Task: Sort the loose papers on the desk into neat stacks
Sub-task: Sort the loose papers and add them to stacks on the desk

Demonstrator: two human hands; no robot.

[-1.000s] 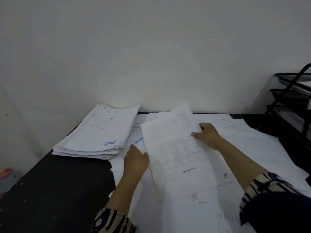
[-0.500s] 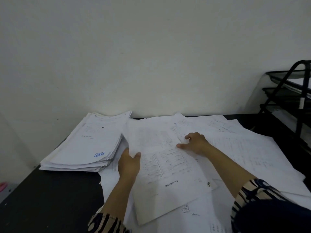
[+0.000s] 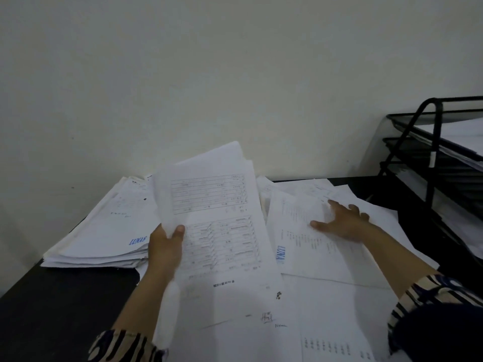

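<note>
My left hand [image 3: 165, 246] grips the left edge of a few printed sheets [image 3: 219, 226], thumb on top, lifting them off the desk so their far end tilts up. To the left lies a thick stack of papers [image 3: 104, 231] with a blue "LUNAS" stamp on its top sheet. My right hand [image 3: 342, 220] rests flat with spread fingers on the loose papers [image 3: 326, 257] scattered over the right half of the desk. More loose sheets lie beneath the lifted ones, near me.
The desk [image 3: 52, 309] is black, bare at the front left. A black wire tray rack [image 3: 431, 152] holding paper stands at the right edge. A plain wall runs close behind the desk.
My left hand has raised the printed sheets from lying flat to tilted up. My right hand let go of them and moved right onto the loose papers.
</note>
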